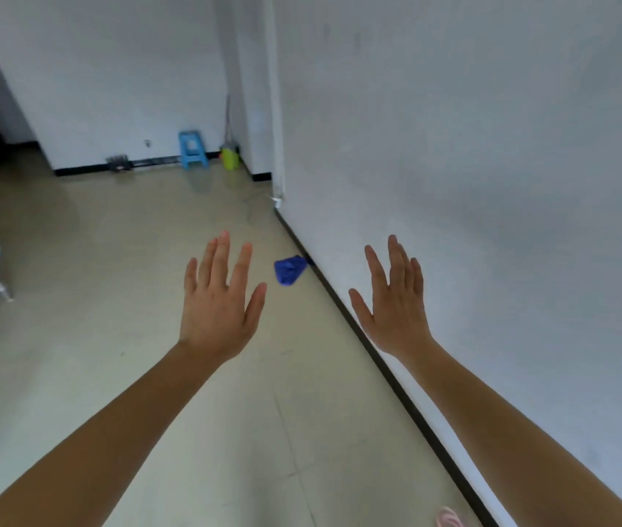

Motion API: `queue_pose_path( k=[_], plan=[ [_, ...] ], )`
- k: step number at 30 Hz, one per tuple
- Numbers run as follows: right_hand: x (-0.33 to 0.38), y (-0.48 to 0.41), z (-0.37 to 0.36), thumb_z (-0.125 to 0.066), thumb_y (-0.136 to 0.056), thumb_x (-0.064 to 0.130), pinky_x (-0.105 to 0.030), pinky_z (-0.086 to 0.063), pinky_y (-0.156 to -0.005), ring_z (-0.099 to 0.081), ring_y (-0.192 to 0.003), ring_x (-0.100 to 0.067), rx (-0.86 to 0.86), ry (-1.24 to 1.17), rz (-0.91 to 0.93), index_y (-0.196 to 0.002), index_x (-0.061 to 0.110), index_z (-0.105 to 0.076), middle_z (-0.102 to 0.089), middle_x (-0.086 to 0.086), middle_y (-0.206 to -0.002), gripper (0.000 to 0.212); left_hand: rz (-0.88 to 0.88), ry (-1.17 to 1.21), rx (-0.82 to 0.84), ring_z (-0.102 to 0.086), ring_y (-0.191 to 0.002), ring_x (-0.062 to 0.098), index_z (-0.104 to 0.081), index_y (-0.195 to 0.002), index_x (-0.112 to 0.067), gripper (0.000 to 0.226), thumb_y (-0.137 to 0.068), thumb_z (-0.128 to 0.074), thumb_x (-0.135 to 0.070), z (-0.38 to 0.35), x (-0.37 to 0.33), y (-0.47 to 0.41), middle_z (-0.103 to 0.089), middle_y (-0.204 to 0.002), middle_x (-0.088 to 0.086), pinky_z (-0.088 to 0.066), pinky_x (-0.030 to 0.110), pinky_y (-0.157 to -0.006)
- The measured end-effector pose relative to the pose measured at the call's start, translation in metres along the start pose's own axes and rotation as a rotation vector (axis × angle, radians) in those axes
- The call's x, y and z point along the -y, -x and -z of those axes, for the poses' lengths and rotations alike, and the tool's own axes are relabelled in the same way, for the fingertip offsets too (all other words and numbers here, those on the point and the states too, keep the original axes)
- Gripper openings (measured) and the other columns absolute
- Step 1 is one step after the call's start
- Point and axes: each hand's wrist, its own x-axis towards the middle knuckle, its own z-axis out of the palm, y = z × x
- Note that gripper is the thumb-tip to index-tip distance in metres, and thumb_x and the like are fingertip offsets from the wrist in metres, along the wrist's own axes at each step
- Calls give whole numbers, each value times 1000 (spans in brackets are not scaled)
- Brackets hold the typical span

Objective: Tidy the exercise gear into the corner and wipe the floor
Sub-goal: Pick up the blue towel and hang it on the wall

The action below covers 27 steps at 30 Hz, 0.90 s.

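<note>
Both hands held out, backs up, over a beige floor [73,336] beside a white wall [492,184]
The left hand [218,302] and right hand [396,304] have fingers straight and slightly spread, gripping nothing. A crumpled blue cloth [289,270] lies on the floor just beside the wall's black skirting [415,412], between the two hands in the view and farther off. In the far corner stand a small blue stool [192,150] and a yellow-green container [229,159], near each other; a pink shoe tip [450,519] shows at the bottom edge
</note>
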Motion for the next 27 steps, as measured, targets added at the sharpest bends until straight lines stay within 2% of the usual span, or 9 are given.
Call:
queue_pose_path(
  k=[7,16,23,27],
  plan=[
    [78,-110,-101,-39,-102,48,-54,-13,-124,-10,-154,-35,87,-45,82,-160,16,-17,-2,-19,-167,71,96,-64,58,-15,-150,37,-23,-155,-13,65,-102,-26,-50,-36,133,-68,-14,-163,19,-24,59,-117],
    [72,-257,-257,-34,-101,51,-53,-15,-123,-19,-152,-37,107,-97,89,-160,18,-19,-8,-20,-166,69,128,-71,79,-14,-150,36,-20,-156,-14,64,-103,-24,-50,-164,232,-211,-11,-163,18,-23,57,-118],
    [67,-431,-364,-39,-100,48,-57,-23,-121,-22,-150,-39,127,-125,34,-160,15,-19,-11,-23,-165,71,151,-131,111,-13,-151,36,-18,-157,-14,66,-102,-19,-51,-232,325,-355,-10,-164,18,-24,58,-117],
    [84,-524,-418,-41,-101,45,-57,-22,-121,-21,-151,-38,123,-140,36,-160,14,-18,-9,-22,-165,71,176,-151,61,-14,-150,36,-19,-156,-15,65,-102,-21,-51,-259,390,-423,-11,-164,18,-22,56,-118]
  ],
)
